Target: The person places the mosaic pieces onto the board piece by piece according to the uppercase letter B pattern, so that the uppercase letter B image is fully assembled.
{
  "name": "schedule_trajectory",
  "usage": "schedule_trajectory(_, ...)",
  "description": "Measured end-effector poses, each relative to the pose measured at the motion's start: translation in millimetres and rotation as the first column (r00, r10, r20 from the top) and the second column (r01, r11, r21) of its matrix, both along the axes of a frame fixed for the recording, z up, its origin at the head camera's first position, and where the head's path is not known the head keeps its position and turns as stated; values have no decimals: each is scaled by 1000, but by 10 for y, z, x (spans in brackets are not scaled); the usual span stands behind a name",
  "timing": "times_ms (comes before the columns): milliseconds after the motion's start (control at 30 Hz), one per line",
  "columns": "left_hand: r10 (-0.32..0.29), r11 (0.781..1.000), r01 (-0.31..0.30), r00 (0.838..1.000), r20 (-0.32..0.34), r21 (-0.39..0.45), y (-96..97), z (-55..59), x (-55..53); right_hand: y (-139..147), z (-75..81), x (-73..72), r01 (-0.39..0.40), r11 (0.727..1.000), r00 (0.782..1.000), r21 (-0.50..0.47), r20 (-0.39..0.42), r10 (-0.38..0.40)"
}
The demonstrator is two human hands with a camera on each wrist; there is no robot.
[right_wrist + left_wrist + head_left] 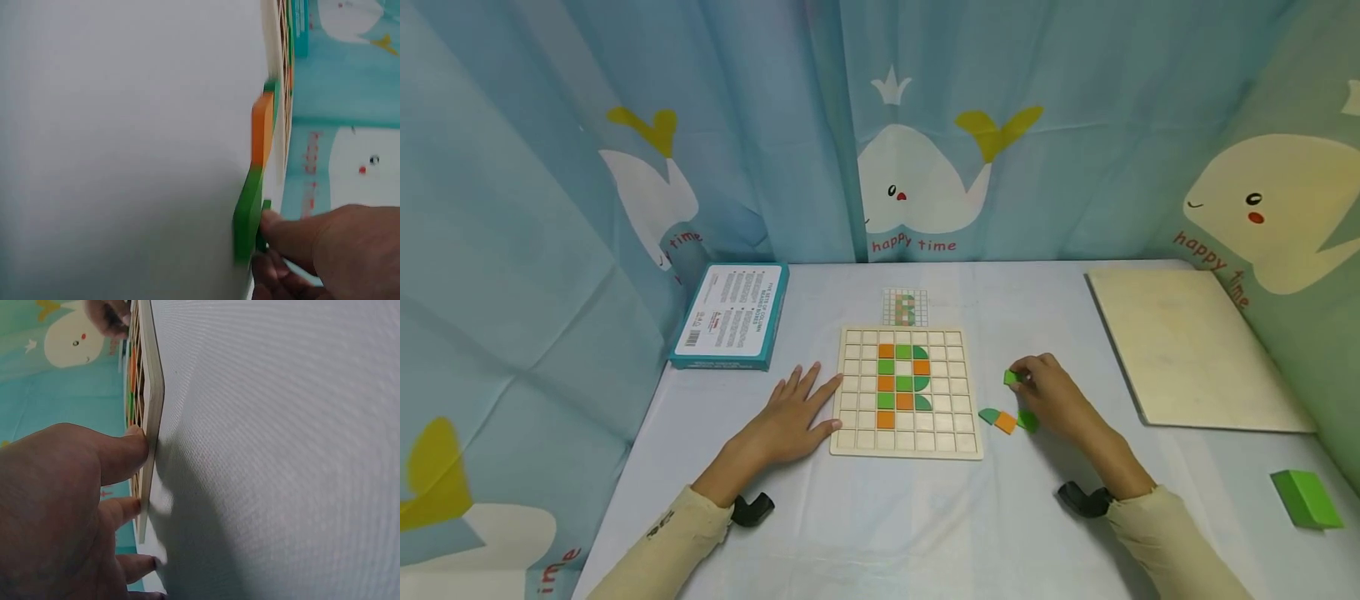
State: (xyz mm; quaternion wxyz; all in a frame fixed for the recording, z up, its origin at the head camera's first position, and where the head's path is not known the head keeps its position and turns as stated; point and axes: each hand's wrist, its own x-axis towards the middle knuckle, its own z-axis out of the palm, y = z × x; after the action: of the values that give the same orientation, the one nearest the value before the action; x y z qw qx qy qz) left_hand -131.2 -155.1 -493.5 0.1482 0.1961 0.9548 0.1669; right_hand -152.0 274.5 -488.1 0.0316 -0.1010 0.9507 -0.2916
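Note:
A wooden grid board (857,443) lies mid-table, with orange, light green and dark green tiles set in a letter-like pattern. My left hand (786,423) rests with fingers spread at its left side; in the left wrist view, the thumb (125,456) touches the board's edge. To the right of the board, my right hand (1058,402) pinches a light green tile (1010,377) between thumb and fingers. Just below that hand lie a rounded dark green tile (989,414), an orange tile (1005,423) and another green tile (1028,421), end to end in a row.
A small pattern card (906,307) lies behind the board. At the back left is a teal-and-white box (730,312). A large wooden panel (1206,350) lies at the right, with a green block (1306,500) nearer the front. Whale-print curtains (775,125) surround the table.

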Motion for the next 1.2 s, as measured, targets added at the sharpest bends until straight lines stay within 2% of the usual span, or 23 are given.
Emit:
schedule_trajectory(233, -6, 1000, 6, 1000, -4, -6, 4, -13, -14, -329, 68, 10, 14, 1000, 999, 1, 32, -14)
schedule_trajectory(433, -1, 1000, 1, 1000, 5, -4, 13, 18, -12, -669, 137, 170, -107, 994, 994, -5, -32, 106)
schedule_trajectory(567, -3, 1000, 3, 1000, 3, -4, 13, 21, -15, -854, 91, 275, -194, 981, 975, 7, -106, 194)
schedule_trajectory(733, -1, 1000, 1, 1000, 3, 2, 13, 31, -11, -1004, -18, 378, -275, 960, 935, 57, -218, 280)
schedule_trajectory(867, 2, 1000, -2, 1000, 0, 7, 10, 39, -3, -1080, -41, 449, -293, 950, 911, 105, -270, 311)
schedule_trajectory(1200, 5, 1000, -5, 1000, 2, 6, 8, 26, 6, -1123, -23, 507, -285, 953, 909, 100, -289, 302)
